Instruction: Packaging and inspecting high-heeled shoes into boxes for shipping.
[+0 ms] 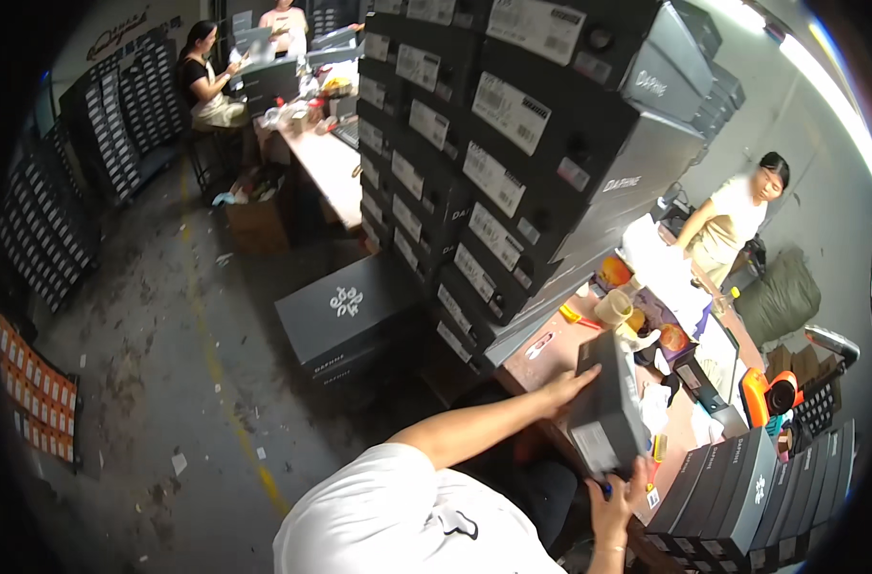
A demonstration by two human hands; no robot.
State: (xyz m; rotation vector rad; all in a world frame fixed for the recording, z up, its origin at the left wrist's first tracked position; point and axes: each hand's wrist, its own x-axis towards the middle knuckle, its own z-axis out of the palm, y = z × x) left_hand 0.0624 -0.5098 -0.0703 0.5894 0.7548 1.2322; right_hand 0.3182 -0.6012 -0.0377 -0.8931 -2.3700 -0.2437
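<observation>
A dark grey shoebox (603, 421) is held tilted on end over the edge of the work table, a pale label on its lower end. My left hand (572, 385) grips its upper left side, the thumb lying along the edge. At the lower right corner my right hand (616, 499) has its fingers against the box. Something small and blue (607, 489) shows by those fingers; its kind I cannot make out. Beside the box, white crumpled paper (656, 407) and a yellow-handled brush (659, 448) lie on the table.
A tall stack of shoeboxes (513, 182) rises ahead; another box (350, 311) stands left of it. More boxes (723, 488) fill the right table end, near an orange tape dispenser (766, 397). A co-worker (733, 220) stands beyond the table; two people are at the far table (326, 172).
</observation>
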